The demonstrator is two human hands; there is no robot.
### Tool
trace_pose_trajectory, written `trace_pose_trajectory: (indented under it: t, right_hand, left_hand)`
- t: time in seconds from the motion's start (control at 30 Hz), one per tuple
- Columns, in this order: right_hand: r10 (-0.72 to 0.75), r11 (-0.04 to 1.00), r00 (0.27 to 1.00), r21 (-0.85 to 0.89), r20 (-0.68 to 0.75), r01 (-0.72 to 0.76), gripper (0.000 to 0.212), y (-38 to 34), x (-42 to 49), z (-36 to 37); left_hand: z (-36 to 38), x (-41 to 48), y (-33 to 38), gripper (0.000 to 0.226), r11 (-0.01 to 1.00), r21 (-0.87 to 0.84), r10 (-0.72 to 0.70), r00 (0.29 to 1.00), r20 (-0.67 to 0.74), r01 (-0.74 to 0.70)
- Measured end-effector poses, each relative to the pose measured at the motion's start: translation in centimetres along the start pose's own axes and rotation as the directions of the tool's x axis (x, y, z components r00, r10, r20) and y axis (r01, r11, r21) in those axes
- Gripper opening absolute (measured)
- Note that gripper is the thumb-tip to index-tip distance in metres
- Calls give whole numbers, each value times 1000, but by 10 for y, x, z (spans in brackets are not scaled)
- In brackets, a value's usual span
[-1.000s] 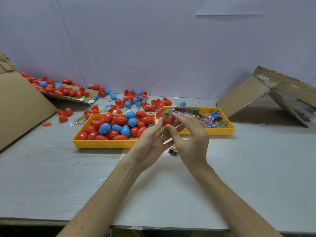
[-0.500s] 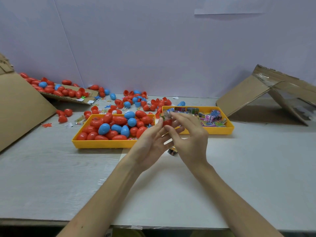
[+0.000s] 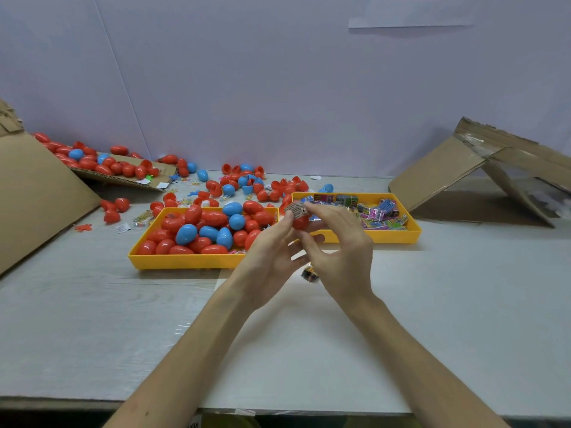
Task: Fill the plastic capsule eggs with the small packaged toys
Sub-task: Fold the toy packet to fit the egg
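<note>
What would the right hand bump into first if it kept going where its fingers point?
The toy packet sticking out of the red egg half in the left hand. The right hand seems to touch it with its fingers; depth is unclear.

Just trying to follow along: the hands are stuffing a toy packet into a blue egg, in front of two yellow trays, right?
No: the egg is red, not blue. The head view shows the left hand and right hand stuffing the toy packet into it, in front of the left tray and right tray, both yellow.
</note>
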State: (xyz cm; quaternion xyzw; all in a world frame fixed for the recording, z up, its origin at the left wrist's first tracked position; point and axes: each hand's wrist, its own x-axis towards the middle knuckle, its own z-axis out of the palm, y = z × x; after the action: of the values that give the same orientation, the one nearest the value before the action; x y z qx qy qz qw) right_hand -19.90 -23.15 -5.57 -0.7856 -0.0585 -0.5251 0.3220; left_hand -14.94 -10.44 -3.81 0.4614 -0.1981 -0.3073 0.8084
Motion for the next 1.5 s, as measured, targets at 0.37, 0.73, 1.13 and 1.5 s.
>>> trace_pose_trajectory:
  t: [0.37,0.73,1.13,1.5]
  right_hand:
    - [21,999,1000,45,-21,-20,33,2,1,0]
    - [3,998,999,69,-38,0,25,4,1,0]
    - [103,986,995,131,-10,-101,10,3,6,-5]
    - [-63,998,998,-17,-26,63,5,12,5,-7]
  left_hand:
    - [1,-1,-1,42,993,-118,-26,1000,14,28]
    - [2,1,-2,28,992,9,129,992,-8,-129]
    - [3,1,-3,38,952,222,236,966,-101,-210]
    - [3,0,-3,48,937,270,250,966,-71,-222]
